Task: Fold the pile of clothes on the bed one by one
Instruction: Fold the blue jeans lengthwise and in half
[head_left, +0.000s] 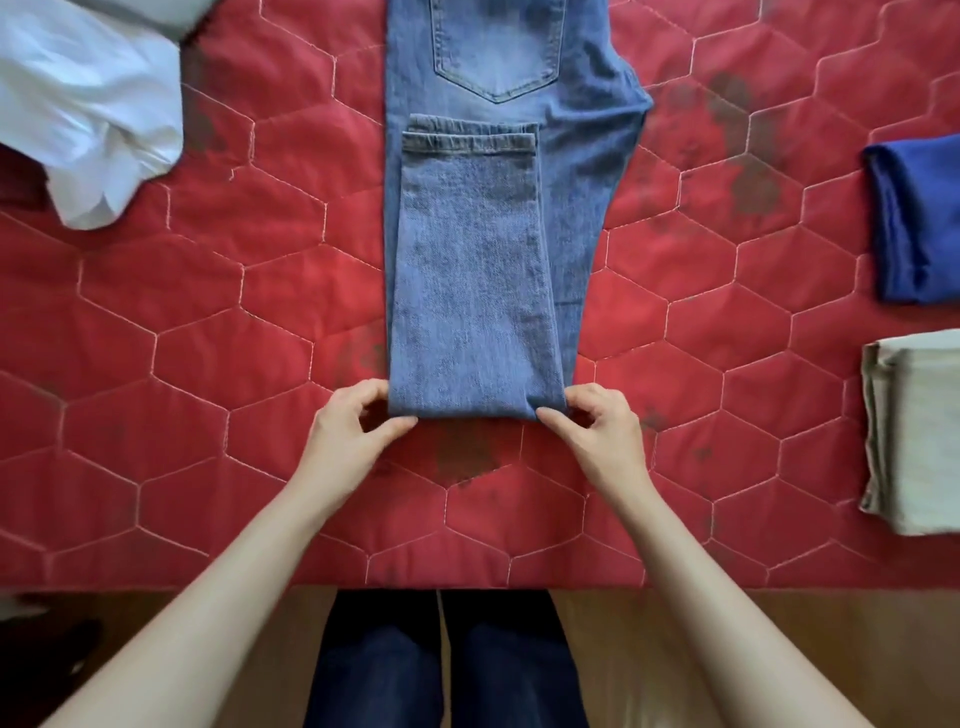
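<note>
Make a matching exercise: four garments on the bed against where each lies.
Things:
1. jeans
2. white shirt
3. blue garment
4. beige garment

Places:
A. right edge, nearer the person
B. far left corner
C. centre, gripped by the left hand and the right hand
D. right edge, farther away

Pairs: 1-C, 2-B, 3-D, 4-A

My hands pinch blue jeans (472, 291) lying on the red quilted bed (208, 322); white garment (88, 114) far left, folded blue (919, 218) and beige (919, 431) clothes right.
</note>
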